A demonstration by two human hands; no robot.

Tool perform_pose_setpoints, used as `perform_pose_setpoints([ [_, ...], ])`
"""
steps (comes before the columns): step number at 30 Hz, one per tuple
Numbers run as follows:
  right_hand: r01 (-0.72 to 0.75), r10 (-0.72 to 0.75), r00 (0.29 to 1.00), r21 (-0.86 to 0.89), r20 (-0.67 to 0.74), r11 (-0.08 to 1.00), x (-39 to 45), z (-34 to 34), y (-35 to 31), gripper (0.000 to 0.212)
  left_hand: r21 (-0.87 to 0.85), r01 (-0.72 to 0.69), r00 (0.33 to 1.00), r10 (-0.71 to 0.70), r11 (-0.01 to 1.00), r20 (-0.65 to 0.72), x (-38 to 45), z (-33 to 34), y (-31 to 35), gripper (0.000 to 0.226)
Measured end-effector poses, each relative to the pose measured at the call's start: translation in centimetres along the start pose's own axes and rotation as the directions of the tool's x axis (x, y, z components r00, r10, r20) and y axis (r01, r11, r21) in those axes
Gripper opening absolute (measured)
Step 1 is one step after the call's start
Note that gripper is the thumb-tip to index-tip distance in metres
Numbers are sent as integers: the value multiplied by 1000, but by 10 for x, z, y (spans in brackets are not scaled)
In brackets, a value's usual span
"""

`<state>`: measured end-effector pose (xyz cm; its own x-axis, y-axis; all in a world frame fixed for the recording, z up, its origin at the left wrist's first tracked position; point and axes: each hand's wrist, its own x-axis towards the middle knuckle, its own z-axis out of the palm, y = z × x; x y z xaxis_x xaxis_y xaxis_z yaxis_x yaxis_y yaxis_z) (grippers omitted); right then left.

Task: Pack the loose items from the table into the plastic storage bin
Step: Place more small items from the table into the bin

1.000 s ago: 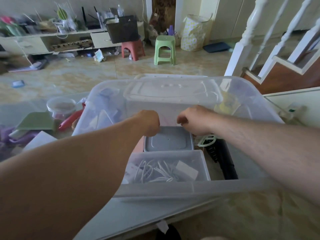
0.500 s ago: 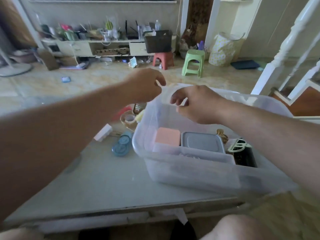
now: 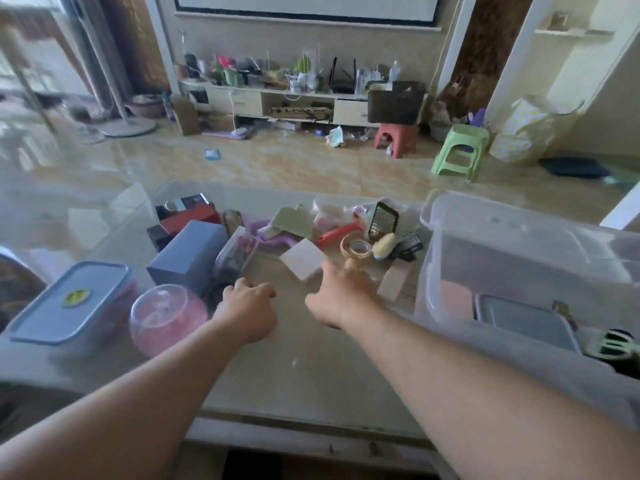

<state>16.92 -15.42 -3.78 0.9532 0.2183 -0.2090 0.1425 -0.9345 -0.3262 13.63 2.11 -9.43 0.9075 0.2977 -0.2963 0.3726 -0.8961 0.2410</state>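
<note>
Both hands point(image 3: 294, 303) left bin point(image 3: 519, 244).

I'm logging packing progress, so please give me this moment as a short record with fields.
left hand: loosely curled, holding nothing
right hand: reaching toward the white square box, holding nothing
storage bin: on the right, partly filled
in bin: grey lidded container
still on table: tape roll, blue-lidded container, pink bowl

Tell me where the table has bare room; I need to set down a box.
Bare: the near strip between the pink bowl and the storage bin, below both hands. Crowded: the far middle, from the blue box past the tape roll to the grater.
</note>
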Motion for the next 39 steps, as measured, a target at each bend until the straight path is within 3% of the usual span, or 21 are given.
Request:
perform_pose_setpoints([
  [5,-279,279,960,-6,-26,960,44,37,25,85,51,34,997,-30,998,-72,20,19,-16,39],
  [9,-332,330,943,-26,-51,943,63,52,30,92,7,-73,994,73,997,-79,30,23,-14,33],
  [12,-329,326,944,-86,-46,940,68,59,29,87,-45,-231,973,229,972,-30,34,24,-9,35],
  [15,-340,339,940,-87,-29,936,69,61,29,86,-49,-349,933,352,936,70,31,25,-4,51],
  [17,-345,345,938,-92,-13,934,65,60,30,89,52,-290,955,285,956,82,28,24,-3,75],
  [19,-346,346,938,-73,-8,935,57,59,32,89,129,-217,976,212,968,55,25,21,-4,81],
  [25,-212,206,976,-87,-70,973,30,54,40,93,205,-226,974,221,952,48,12,21,7,49],
  [30,-81,75,996,-135,-51,988,13,50,34,87,197,-180,983,183,964,3,4,21,6,64],
  [37,-12,16,998,-65,65,998,8,61,31,94,260,-198,980,183,945,83,0,24,7,48],
  [39,-4,8,997,-58,72,998,8,64,32,91,231,-212,977,197,949,85,1,24,4,54],
])
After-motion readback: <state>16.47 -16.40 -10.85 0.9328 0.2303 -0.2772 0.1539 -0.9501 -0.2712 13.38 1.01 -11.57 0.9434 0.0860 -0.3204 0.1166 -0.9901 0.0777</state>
